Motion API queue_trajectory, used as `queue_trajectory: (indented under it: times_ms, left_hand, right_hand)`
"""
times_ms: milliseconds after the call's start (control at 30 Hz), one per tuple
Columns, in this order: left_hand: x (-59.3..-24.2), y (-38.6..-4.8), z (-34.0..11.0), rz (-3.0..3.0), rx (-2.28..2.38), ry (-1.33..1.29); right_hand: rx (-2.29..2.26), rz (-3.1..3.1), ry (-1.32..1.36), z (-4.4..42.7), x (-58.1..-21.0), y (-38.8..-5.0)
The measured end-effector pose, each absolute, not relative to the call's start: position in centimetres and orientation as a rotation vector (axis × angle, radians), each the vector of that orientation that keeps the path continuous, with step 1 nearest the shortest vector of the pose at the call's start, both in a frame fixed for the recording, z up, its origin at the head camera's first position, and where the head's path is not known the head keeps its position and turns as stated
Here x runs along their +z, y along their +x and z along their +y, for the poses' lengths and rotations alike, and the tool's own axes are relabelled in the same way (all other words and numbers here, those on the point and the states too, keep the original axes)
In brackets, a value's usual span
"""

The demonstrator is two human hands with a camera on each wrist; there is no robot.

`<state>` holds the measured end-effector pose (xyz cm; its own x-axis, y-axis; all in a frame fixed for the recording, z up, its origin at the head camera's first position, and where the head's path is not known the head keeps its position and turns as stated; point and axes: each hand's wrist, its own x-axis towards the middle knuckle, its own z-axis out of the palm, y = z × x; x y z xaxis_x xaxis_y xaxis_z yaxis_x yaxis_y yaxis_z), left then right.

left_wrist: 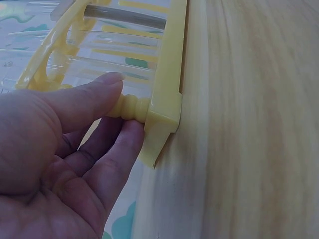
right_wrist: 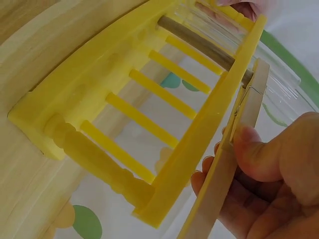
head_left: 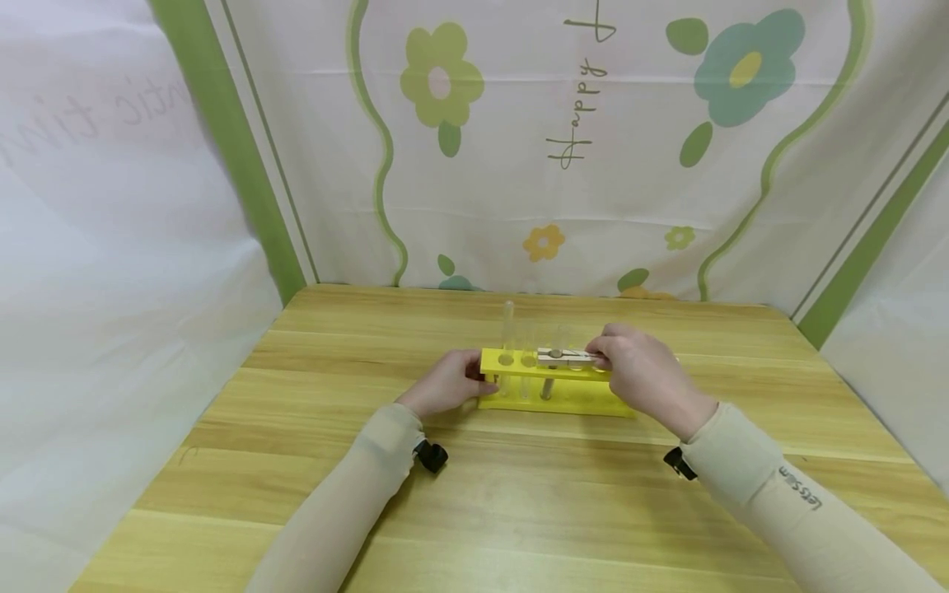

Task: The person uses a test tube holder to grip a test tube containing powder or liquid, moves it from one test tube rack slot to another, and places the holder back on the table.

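A yellow rack [head_left: 593,401] stands on the table holding several clear test tubes [head_left: 508,329]; one tube [head_left: 547,389] has dark contents in its lower part. My left hand [head_left: 447,384] grips the rack's left end post [left_wrist: 130,107] between thumb and fingers. In my right hand [head_left: 645,371], thumb and fingers pinch a wooden clamp [right_wrist: 244,109] that lies along the rack's top bar, its far end at the dark-filled tube [right_wrist: 199,45]. Whether the clamp's jaws are closed around that tube, I cannot tell.
The wooden table [head_left: 474,511] runs toward me, its back edge against a white cloth [head_left: 504,189] printed with flowers. More cloth hangs at the left and right sides. A black strap piece [head_left: 432,455] hangs under the left wrist, another [head_left: 680,463] under the right.
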<state>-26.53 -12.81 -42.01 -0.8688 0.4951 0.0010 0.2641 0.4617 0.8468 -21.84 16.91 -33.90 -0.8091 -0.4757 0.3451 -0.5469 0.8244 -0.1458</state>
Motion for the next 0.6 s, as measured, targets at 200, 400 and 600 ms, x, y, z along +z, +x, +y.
queue_trajectory:
  times_ms: [200,400,600]
  left_hand:
    - [-41.96,-26.54,-12.8,2.469,1.352,0.663]
    - [-41.98,-26.61,-12.86,2.466,1.354,0.667]
    - [-41.91,-26.57,-12.78,2.467,1.355,0.658]
  right_hand:
    - [0.306,-2.717,0.801,16.95,-33.94,-21.83]
    - [0.299,-2.713,0.826,17.0,-34.03,-21.94]
    - [0.317,-2.706,0.825,17.07,-33.79,-21.88]
